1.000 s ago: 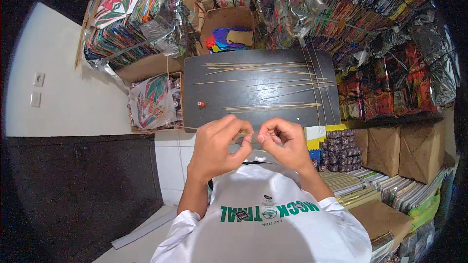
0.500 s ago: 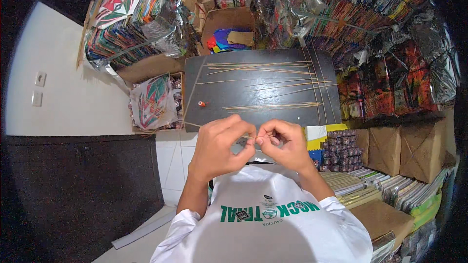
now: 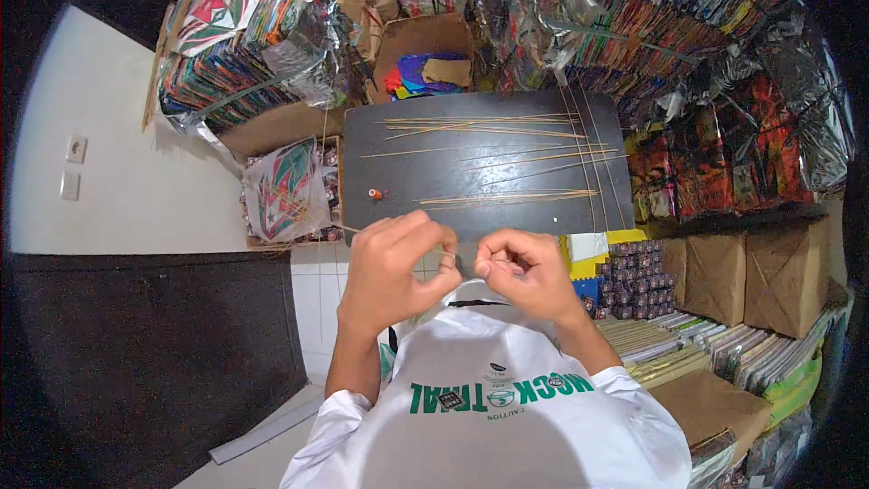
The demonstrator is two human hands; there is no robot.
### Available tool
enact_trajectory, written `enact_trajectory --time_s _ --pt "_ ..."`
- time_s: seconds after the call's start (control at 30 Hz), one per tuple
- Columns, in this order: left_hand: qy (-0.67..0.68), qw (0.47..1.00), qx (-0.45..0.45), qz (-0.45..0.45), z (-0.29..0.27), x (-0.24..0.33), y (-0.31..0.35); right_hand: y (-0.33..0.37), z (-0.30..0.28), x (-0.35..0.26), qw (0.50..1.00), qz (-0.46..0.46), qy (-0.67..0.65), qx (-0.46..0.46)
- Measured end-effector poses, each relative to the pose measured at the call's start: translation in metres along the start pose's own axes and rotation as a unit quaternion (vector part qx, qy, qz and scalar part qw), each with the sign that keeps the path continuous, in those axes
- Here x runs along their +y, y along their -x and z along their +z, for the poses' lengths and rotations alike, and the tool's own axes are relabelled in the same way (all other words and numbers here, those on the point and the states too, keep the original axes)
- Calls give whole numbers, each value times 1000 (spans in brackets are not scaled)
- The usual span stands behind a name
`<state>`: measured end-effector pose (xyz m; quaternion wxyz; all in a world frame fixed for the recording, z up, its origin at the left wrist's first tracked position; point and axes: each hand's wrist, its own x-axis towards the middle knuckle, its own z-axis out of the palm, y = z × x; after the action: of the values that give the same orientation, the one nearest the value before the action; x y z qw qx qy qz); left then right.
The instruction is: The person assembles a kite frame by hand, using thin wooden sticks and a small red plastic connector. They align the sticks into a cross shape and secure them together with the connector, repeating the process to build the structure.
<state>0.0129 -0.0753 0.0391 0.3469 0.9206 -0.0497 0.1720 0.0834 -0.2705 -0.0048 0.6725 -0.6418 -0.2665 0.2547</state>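
Both my hands are raised in front of my chest at the table's near edge. In my left hand [image 3: 396,267] a thin bamboo stick [image 3: 347,228] is pinched; it pokes out past the knuckles to the left, and its other end shows by the fingertips. My right hand [image 3: 525,273] is closed in a pinch a small gap away, and what it grips, if anything, is too fine to make out. Beyond them, thin bamboo sticks [image 3: 507,196] lie in loose groups across the dark table [image 3: 407,181]. A small orange-and-white spool [image 3: 375,194] stands at the table's left.
Left of the table stands a box with a paper kite [image 3: 282,197] on top. An open carton [image 3: 425,33] with colourful pieces is behind it. Wrapped stacks [image 3: 724,149] crowd the right side, with dark spools [image 3: 636,281] and brown cartons [image 3: 783,285] nearer me.
My hands have drawn apart: the fingertips were touching, and now a gap shows between them. The left hand shifted slightly left with the stick.
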Motion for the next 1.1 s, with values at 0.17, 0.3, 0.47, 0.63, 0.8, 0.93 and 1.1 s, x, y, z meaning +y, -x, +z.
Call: enact_trajectory --time_s 0.17,0.3,0.47,0.63,0.8,0.93,1.1 --pt "17 1000 -16 0 1 7 0 -1 2 2 1000 2 -31 -7" --pt "25 1000 -6 11 6 6 1 0 2 3 1000 0 -25 -7" --pt "21 999 -18 26 6 4 0 -2 2 1 1000 -18 -6 -11" --pt "4 998 -38 53 7 3 -1 -2 5 -1 999 -26 22 -21" --pt "-15 999 -13 43 7 0 -2 -3 6 -3 998 -35 56 -1" --pt "-32 999 41 14 -5 -9 -2 1 3 0 999 -9 25 37" --pt "-24 999 37 -3 -10 -6 -1 -2 1 0 997 -52 51 41"
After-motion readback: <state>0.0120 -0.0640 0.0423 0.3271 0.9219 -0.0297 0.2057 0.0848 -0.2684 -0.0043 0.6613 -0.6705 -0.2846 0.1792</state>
